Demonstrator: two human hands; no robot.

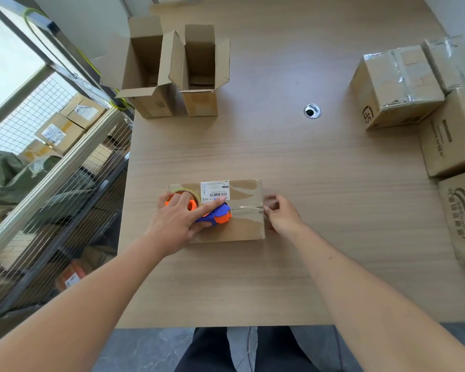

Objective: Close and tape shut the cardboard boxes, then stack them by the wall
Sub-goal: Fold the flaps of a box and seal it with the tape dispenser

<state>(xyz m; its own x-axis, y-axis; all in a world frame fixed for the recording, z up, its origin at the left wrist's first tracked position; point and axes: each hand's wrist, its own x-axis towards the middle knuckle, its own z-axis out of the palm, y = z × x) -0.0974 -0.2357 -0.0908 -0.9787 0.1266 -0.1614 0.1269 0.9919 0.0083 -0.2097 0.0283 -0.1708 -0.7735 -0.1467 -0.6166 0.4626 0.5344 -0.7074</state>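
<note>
A closed cardboard box (246, 224) with a white shipping label lies on the wooden table (279, 157) in front of me. My left hand (177, 221) grips a blue and orange tape dispenser (218, 216) on the box's top, index finger stretched along it. A strip of clear tape runs from the dispenser along the seam to the box's right edge. There my right hand (279, 213) pinches the tape end against the box's corner. Two open boxes stand at the back left, one wider (145, 76) and one narrower (199, 73), flaps up.
Taped boxes (397, 87) are stacked at the table's right edge, with more plain ones (451, 135) below them. A round cable hole (312, 111) sits in the table's middle. A wire mesh rack (51, 157) with parcels stands to the left.
</note>
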